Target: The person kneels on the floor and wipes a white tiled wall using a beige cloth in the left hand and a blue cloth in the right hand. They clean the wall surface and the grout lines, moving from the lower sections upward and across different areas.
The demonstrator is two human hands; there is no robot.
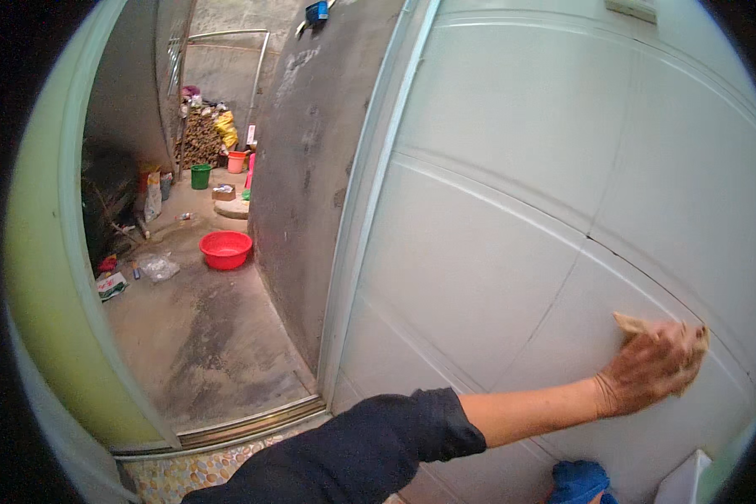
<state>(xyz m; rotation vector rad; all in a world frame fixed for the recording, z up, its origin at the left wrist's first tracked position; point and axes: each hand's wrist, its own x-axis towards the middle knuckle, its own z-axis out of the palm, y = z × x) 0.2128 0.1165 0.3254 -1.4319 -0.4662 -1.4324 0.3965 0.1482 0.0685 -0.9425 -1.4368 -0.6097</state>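
Observation:
My left hand (658, 362) is shut on a tan cloth (630, 323), which it presses to a pale, glossy tiled wall (479, 252). One corner of the cloth sticks out beyond the hand on the upper left, and other parts show around the fingers. The arm, in a dark sleeve pushed up the forearm, reaches across from the lower left. The tiles have raised curved bands and dark joints near the hand. No right hand can be made out in view.
At the bottom right are a blue item (579, 482) and a white edge (687, 479). A doorway with a metal sill track (252, 423) stands left, beside a yellow-green panel (44, 239). Beyond are a red basin (225, 250), a green bucket (200, 177) and a clear plastic bag (159, 268).

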